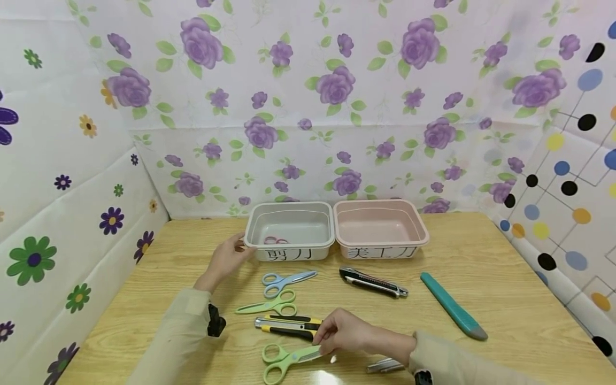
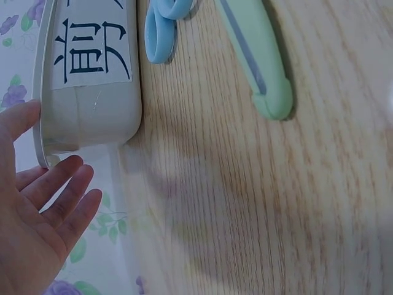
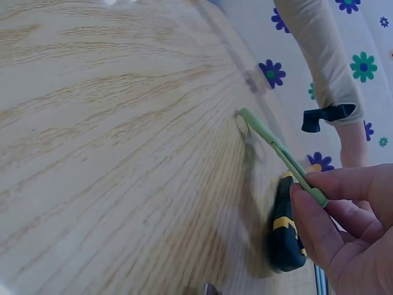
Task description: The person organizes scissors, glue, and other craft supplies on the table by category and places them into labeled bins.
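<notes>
My right hand (image 1: 344, 332) pinches the blade end of a pair of light green scissors (image 1: 284, 363) between thumb and fingertips. In the right wrist view, those scissors (image 3: 276, 147) are seen edge-on above the wood. Just behind them lies a yellow-and-black utility knife (image 1: 284, 325), partly covered by that hand. My left hand (image 1: 226, 261) touches the left front corner of a grey bin (image 1: 293, 254) marked 剪刀. In the left wrist view, the left thumb is at the bin's rim (image 2: 40, 132), its other fingers loosely extended. Red-handled scissors (image 1: 275, 240) lie inside the bin.
Beside the grey bin stands a pink bin (image 1: 382, 251) marked 美工刀. On the table (image 1: 520, 299) lie blue scissors (image 1: 284, 282), more green scissors (image 1: 269, 306), a black utility knife (image 1: 372, 282), a teal knife (image 1: 452, 305) and a silver object (image 1: 385, 366) partly under the right forearm.
</notes>
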`<state>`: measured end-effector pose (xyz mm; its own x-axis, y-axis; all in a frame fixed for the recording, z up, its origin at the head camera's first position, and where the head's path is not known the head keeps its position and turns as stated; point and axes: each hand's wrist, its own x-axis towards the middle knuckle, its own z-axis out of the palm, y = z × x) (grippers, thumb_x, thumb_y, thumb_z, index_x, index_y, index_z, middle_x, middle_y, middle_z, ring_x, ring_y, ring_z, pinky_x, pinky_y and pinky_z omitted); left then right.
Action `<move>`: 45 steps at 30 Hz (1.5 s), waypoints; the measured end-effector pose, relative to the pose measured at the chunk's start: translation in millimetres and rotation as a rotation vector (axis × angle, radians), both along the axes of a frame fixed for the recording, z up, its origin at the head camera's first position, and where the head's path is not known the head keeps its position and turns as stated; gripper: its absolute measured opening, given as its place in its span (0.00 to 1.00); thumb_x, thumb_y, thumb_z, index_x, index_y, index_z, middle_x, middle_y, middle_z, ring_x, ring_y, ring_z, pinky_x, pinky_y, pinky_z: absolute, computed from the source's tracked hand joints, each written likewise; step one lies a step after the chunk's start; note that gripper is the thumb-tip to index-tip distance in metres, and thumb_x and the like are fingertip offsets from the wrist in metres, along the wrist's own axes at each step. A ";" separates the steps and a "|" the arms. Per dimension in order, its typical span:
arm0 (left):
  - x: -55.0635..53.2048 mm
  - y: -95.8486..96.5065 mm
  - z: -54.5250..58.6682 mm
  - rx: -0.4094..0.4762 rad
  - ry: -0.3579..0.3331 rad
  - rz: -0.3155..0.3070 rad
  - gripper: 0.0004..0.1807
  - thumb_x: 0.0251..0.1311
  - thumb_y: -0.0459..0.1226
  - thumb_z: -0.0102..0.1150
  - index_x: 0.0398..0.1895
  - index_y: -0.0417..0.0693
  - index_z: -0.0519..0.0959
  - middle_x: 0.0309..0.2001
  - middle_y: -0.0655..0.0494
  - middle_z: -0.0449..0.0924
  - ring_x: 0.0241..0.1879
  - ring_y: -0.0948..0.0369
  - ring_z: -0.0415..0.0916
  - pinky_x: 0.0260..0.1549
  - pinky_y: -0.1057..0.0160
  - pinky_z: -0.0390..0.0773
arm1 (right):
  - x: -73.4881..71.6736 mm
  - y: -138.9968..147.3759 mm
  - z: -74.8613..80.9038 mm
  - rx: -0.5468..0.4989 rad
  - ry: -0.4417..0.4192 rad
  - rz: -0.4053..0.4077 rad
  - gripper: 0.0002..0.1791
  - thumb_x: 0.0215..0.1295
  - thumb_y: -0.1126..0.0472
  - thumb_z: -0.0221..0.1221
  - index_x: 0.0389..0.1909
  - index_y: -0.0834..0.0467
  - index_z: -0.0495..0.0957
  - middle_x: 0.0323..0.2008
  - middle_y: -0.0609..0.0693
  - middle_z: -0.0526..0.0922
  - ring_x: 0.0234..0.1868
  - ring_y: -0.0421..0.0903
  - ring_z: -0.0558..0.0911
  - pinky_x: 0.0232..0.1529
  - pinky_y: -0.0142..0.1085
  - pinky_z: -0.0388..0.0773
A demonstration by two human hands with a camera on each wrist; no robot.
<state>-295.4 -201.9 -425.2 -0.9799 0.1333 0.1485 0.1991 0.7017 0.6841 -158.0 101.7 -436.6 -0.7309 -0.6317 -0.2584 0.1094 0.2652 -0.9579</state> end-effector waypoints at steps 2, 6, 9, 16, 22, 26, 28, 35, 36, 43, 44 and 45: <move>-0.9 0.0 -0.1 -0.001 -0.002 -0.005 0.33 0.58 0.46 0.57 0.62 0.37 0.64 0.48 0.39 0.77 0.41 0.51 0.77 0.35 0.57 0.78 | -0.7 1.1 2.2 0.009 0.006 -0.002 0.07 0.49 0.77 0.60 0.31 0.69 0.81 0.22 0.52 0.81 0.22 0.39 0.78 0.27 0.33 0.79; -1.6 0.1 -0.3 -0.006 -0.009 0.001 0.33 0.58 0.46 0.57 0.62 0.37 0.63 0.48 0.39 0.77 0.41 0.51 0.76 0.35 0.57 0.78 | -4.4 3.6 8.4 0.035 0.034 0.000 0.07 0.49 0.76 0.60 0.31 0.68 0.82 0.23 0.55 0.82 0.23 0.39 0.78 0.28 0.35 0.79; -1.5 0.1 -0.4 -0.013 -0.008 -0.001 0.33 0.58 0.46 0.57 0.62 0.36 0.63 0.47 0.39 0.77 0.41 0.51 0.76 0.35 0.57 0.78 | -8.7 5.4 12.9 0.054 0.072 -0.005 0.06 0.49 0.75 0.61 0.30 0.67 0.82 0.24 0.56 0.82 0.23 0.39 0.78 0.29 0.36 0.79; -0.9 -0.2 1.0 -0.019 0.004 -0.005 0.33 0.58 0.46 0.57 0.62 0.35 0.63 0.47 0.38 0.77 0.40 0.51 0.76 0.34 0.57 0.77 | -17.9 8.2 25.6 0.060 0.089 -0.021 0.07 0.48 0.75 0.61 0.31 0.68 0.81 0.24 0.55 0.81 0.24 0.39 0.78 0.34 0.40 0.80; -0.6 -0.3 1.3 -0.020 -0.003 0.001 0.33 0.58 0.46 0.57 0.62 0.36 0.63 0.47 0.39 0.77 0.41 0.51 0.76 0.35 0.57 0.77 | -26.6 10.5 37.5 0.086 0.113 -0.011 0.07 0.49 0.73 0.61 0.32 0.68 0.81 0.24 0.52 0.81 0.27 0.43 0.80 0.34 0.39 0.80; -1.1 0.1 1.6 -0.020 -0.004 0.001 0.34 0.58 0.46 0.57 0.62 0.35 0.63 0.47 0.38 0.77 0.40 0.50 0.76 0.34 0.57 0.77 | -32.8 13.1 44.5 0.089 0.143 -0.004 0.07 0.50 0.73 0.61 0.33 0.69 0.80 0.25 0.52 0.81 0.27 0.43 0.81 0.34 0.38 0.80; -1.1 0.4 1.9 -0.021 -0.005 0.001 0.34 0.58 0.46 0.57 0.62 0.35 0.63 0.47 0.38 0.77 0.40 0.51 0.76 0.35 0.56 0.77 | -36.0 14.8 47.6 0.086 0.152 0.003 0.07 0.51 0.72 0.61 0.33 0.69 0.80 0.25 0.53 0.82 0.28 0.44 0.81 0.34 0.39 0.80; -0.6 0.9 2.4 -0.030 -0.005 0.004 0.33 0.58 0.45 0.57 0.62 0.35 0.63 0.47 0.38 0.77 0.41 0.50 0.76 0.36 0.56 0.77 | -47.8 18.9 53.6 0.083 0.173 -0.006 0.09 0.52 0.71 0.61 0.35 0.69 0.80 0.26 0.52 0.82 0.28 0.45 0.81 0.36 0.39 0.80; -0.4 0.9 2.7 -0.029 -0.005 0.003 0.33 0.58 0.45 0.57 0.62 0.35 0.63 0.47 0.38 0.77 0.41 0.50 0.76 0.36 0.56 0.77 | -49.3 19.2 54.7 0.082 0.175 -0.013 0.09 0.52 0.71 0.61 0.35 0.70 0.80 0.26 0.52 0.82 0.28 0.45 0.81 0.36 0.40 0.80; -0.4 0.6 3.6 -0.020 -0.002 -0.003 0.32 0.58 0.44 0.57 0.62 0.35 0.64 0.47 0.38 0.77 0.41 0.50 0.76 0.34 0.57 0.77 | -64.0 24.1 60.4 0.096 0.199 -0.059 0.09 0.52 0.70 0.61 0.35 0.69 0.80 0.27 0.53 0.83 0.31 0.51 0.82 0.36 0.41 0.80; -0.7 0.5 3.3 -0.021 -0.002 -0.005 0.32 0.58 0.44 0.56 0.62 0.35 0.64 0.47 0.38 0.77 0.41 0.50 0.76 0.34 0.57 0.77 | -66.5 25.1 60.8 0.099 0.201 -0.063 0.09 0.52 0.70 0.61 0.36 0.69 0.80 0.28 0.54 0.83 0.31 0.50 0.82 0.36 0.41 0.80; -0.8 0.5 3.0 -0.020 -0.004 -0.001 0.32 0.58 0.44 0.57 0.62 0.36 0.64 0.47 0.39 0.77 0.41 0.50 0.76 0.35 0.57 0.77 | -69.0 25.9 61.1 0.106 0.207 -0.068 0.09 0.53 0.70 0.61 0.36 0.69 0.80 0.29 0.54 0.83 0.31 0.50 0.82 0.36 0.40 0.80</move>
